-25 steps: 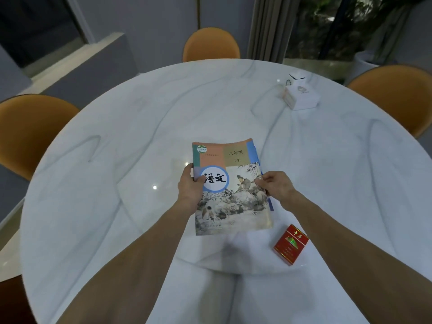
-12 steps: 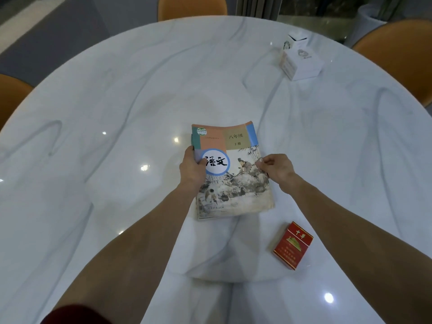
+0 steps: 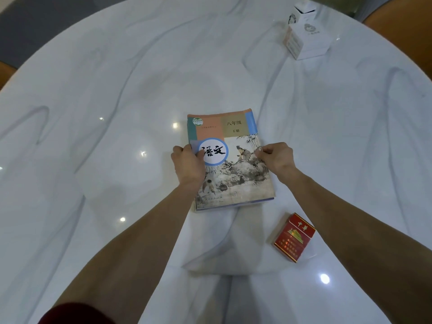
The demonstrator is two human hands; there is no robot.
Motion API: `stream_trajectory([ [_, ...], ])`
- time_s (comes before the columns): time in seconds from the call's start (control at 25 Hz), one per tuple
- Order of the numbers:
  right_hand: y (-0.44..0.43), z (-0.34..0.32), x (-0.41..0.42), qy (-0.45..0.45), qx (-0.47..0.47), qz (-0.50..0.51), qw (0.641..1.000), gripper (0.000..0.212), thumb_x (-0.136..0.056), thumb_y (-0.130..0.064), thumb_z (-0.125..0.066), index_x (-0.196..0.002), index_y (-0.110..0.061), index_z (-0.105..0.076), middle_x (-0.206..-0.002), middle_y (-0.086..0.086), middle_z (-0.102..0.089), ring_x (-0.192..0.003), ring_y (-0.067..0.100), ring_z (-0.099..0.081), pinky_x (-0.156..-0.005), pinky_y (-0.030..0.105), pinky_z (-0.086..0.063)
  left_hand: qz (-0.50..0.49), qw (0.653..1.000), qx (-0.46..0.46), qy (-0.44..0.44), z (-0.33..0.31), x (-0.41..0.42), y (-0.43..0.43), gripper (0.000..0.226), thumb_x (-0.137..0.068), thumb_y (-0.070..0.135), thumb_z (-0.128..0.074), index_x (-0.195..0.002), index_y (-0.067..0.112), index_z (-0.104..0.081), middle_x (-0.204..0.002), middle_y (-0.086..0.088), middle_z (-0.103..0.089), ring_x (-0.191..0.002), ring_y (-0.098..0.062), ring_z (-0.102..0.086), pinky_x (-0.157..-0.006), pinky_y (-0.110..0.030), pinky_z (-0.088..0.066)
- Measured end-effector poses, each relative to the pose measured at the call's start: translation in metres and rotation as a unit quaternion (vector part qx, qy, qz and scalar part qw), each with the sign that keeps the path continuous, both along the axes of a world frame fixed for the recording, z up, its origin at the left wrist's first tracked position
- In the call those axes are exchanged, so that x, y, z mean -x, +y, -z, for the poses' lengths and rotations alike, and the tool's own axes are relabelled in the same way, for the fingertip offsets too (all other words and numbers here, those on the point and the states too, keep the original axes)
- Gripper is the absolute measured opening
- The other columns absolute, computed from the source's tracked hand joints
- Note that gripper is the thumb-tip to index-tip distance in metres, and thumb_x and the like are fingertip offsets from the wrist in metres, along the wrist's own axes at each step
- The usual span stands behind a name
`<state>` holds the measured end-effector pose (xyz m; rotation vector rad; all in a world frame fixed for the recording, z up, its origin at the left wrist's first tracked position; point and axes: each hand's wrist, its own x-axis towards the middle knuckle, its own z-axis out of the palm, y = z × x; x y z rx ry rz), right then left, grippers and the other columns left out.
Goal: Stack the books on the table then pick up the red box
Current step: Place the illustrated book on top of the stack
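A stack of books [image 3: 236, 174] lies in the middle of the white marble table [image 3: 117, 90]; the top cover shows a blue circle with black characters over an ink painting. My left hand [image 3: 188, 163] grips the stack's left edge, thumb on the cover. My right hand [image 3: 277, 157] pinches its right edge. The lower book's edge peeks out at the bottom and the right. A red box [image 3: 294, 237] with gold print lies flat on the table, near and to the right of the stack, under my right forearm's side.
Two white boxes [image 3: 306, 36] stand at the far right of the table. Orange chairs [image 3: 402, 26] ring the table at the far right and the left edge.
The camera has tilted down and closer, so the table fills the view. Both hands stay on the book edges; the stack looks squarer than a second ago.
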<state>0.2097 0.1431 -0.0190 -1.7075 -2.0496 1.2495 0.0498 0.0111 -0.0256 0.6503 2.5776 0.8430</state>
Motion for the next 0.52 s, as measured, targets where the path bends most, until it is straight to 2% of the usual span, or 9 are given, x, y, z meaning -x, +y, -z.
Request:
stream_trajectory([
  [0.08,-0.0016,-0.0015,0.0001,-0.015,-0.005,-0.012,1.000,0.031,-0.088,-0.019,-0.065,-0.075,0.009,-0.067,-0.060,0.013,-0.048,-0.055,0.020,-0.040,-0.056,0.025,-0.036,0.001,1.000,0.003,0.003,0.0013,-0.0007,-0.0030,0.035,-0.095,0.023,-0.053,-0.113,-0.006,-0.061,-0.120,-0.023,-0.048,-0.114,-0.036,-0.046,-0.091,-0.037,-0.043],
  [0.2,-0.0024,0.0007,-0.0006,-0.020,-0.018,-0.021,0.999,0.035,-0.087,-0.020,-0.064,-0.085,0.015,-0.067,-0.066,0.014,-0.051,-0.064,0.023,-0.045,-0.063,0.027,-0.038,0.011,1.000,0.009,-0.002,0.0009,-0.0009,-0.0057,0.033,-0.097,0.023,-0.052,-0.110,-0.006,-0.061,-0.118,-0.023,-0.049,-0.110,-0.037,-0.050,-0.088,-0.036,-0.044],
  [0.32,-0.0030,0.0038,-0.0006,-0.016,-0.020,-0.013,1.000,0.035,-0.087,-0.021,-0.065,-0.091,0.014,-0.069,-0.069,0.014,-0.055,-0.066,0.023,-0.048,-0.066,0.027,-0.040,0.026,0.999,0.018,0.002,0.0007,-0.0004,-0.0073,0.033,-0.097,0.024,-0.050,-0.111,-0.006,-0.060,-0.118,-0.023,-0.050,-0.109,-0.038,-0.051,-0.087,-0.038,-0.045],
  [0.52,-0.0020,0.0028,0.0005,-0.027,-0.018,-0.007,0.999,0.033,-0.087,-0.019,-0.065,-0.092,0.013,-0.070,-0.077,0.028,-0.065,-0.068,0.023,-0.052,-0.067,0.028,-0.044,0.044,0.998,0.040,0.019,0.0028,-0.0007,-0.0073,0.035,-0.098,0.026,-0.047,-0.113,-0.005,-0.057,-0.119,-0.022,-0.050,-0.109,-0.037,-0.051,-0.087,-0.039,-0.046],
])
